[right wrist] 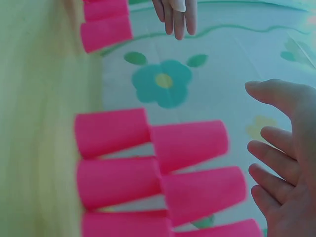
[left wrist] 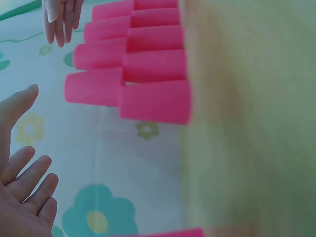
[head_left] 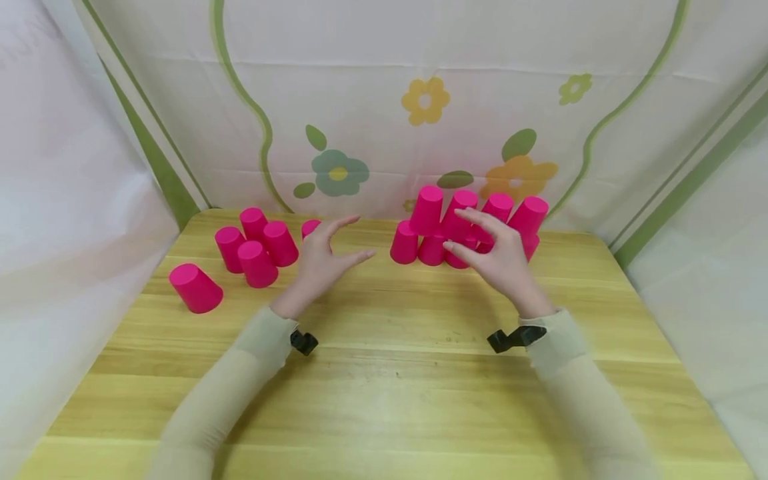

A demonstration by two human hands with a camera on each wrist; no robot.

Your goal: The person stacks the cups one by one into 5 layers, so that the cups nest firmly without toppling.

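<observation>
Bright pink cups stand upside down in a two-layer wall [head_left: 426, 212] at the back right of the table, the upper cups bridging the lower ones. My right hand [head_left: 498, 253] is raised before this wall, thumb and fingers spread apart and holding nothing; it overlaps several cups in the head view. In the right wrist view, bare space shows between that hand and the upper cups [right wrist: 205, 192]. My left hand [head_left: 318, 263] hovers left of the wall, also empty, with thumb and fingers apart. It partly hides a single pink cup [head_left: 310, 227] behind it.
At the left stands a loose group of pink cups [head_left: 258, 265], with another cup [head_left: 195, 288] apart from them nearer the left edge. The wooden table [head_left: 384, 400] ends at a flower-printed curtain [head_left: 384, 133], and pale cloth hangs on both sides.
</observation>
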